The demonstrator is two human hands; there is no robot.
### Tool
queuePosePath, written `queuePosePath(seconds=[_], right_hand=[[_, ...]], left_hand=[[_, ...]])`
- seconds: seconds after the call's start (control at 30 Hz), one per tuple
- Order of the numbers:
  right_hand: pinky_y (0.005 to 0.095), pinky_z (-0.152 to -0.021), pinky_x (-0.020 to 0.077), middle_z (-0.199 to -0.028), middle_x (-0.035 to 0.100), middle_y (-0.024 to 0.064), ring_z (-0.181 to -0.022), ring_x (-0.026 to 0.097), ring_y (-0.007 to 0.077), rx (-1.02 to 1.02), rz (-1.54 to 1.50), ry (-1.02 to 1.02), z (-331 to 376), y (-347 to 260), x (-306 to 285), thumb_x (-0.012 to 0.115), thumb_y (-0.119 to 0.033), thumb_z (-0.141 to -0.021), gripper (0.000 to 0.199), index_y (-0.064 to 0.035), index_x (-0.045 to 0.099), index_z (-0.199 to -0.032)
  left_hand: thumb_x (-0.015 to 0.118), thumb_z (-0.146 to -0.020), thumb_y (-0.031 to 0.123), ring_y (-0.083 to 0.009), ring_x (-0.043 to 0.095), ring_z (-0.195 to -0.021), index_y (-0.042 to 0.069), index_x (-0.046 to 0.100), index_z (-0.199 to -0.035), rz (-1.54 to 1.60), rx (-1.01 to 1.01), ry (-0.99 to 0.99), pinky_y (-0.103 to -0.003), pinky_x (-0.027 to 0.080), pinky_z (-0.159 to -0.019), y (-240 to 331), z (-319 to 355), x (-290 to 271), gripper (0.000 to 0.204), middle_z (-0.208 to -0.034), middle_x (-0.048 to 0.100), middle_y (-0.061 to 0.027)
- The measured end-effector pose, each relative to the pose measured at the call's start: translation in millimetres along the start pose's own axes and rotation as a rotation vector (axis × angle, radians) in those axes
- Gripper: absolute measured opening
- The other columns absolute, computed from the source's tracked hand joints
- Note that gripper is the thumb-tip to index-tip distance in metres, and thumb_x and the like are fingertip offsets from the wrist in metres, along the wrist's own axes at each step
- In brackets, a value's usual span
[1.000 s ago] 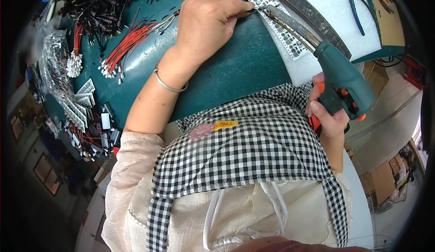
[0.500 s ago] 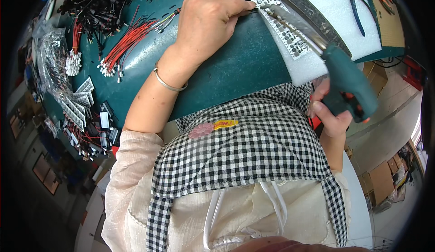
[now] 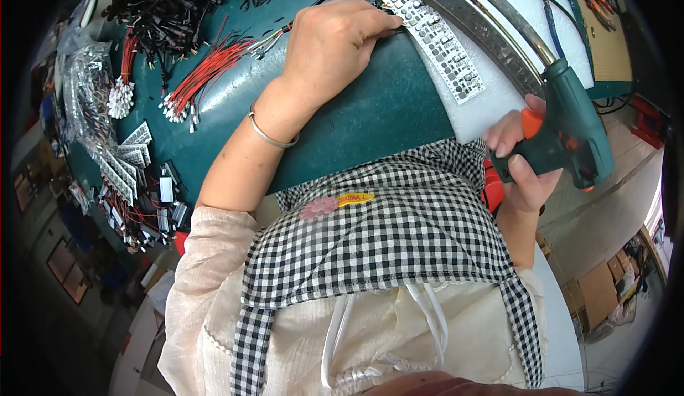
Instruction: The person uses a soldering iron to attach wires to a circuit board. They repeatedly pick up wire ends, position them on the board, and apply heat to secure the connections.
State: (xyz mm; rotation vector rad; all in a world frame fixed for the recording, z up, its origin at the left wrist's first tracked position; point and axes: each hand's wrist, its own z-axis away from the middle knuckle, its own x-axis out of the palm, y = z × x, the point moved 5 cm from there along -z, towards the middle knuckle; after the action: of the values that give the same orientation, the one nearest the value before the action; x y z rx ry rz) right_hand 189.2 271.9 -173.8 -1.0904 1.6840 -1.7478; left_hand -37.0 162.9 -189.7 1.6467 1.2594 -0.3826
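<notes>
The left hand [image 3: 331, 47] presses its fingertips together just beside the left edge of a white circuit board [image 3: 436, 43]; what they pinch, I cannot tell. The board lies on a foam sheet [image 3: 467, 121], between that hand and the right hand [image 3: 526, 161], which wraps around a green soldering gun [image 3: 576, 114].

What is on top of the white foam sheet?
The foam bears a white circuit board, a dark bar and a blue-handled tool. The soldering gun in the right hand reaches over it. Foam beneath the board and bar is covered, so anything there can't be seen.
</notes>
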Motion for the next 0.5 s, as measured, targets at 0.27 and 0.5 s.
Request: queuePosePath(seconds=[0.27, 0.5], right_hand=[[0.0594, -0.099, 0.0386, -0.076, 0.057, 0.0105, -0.092, 0.055, 0.0255, -0.102, -0.02, -0.082, -20.0, 11.7, 12.7, 0.068, -0.022, -0.081, 0.066, 0.0046, 0.038, -0.135], [0.061, -0.101, 0.0361, -0.087, 0.062, 0.0138, -0.095, 0.057, 0.0261, -0.084, -0.045, -0.16, -15.6, 23.0, 21.5, 0.064, -0.021, -0.085, 0.066, 0.0073, 0.035, -0.136]], left_hand=[[0.074, -0.07, 0.002, -0.0228, 0.067, -0.066, 0.008, 0.073, -0.084, -0.057, -0.07, -0.058, -0.031, 0.053, -0.059, 10.6, -2.9, -9.8, 0.015, -0.075, 0.069, -0.0075], [0.074, -0.07, 0.005, -0.0253, 0.066, -0.07, 0.006, 0.071, -0.084, -0.167, -0.113, -0.068, -0.035, 0.053, -0.061, 5.6, 22.1, -41.4, 0.014, -0.078, 0.069, -0.0089]])
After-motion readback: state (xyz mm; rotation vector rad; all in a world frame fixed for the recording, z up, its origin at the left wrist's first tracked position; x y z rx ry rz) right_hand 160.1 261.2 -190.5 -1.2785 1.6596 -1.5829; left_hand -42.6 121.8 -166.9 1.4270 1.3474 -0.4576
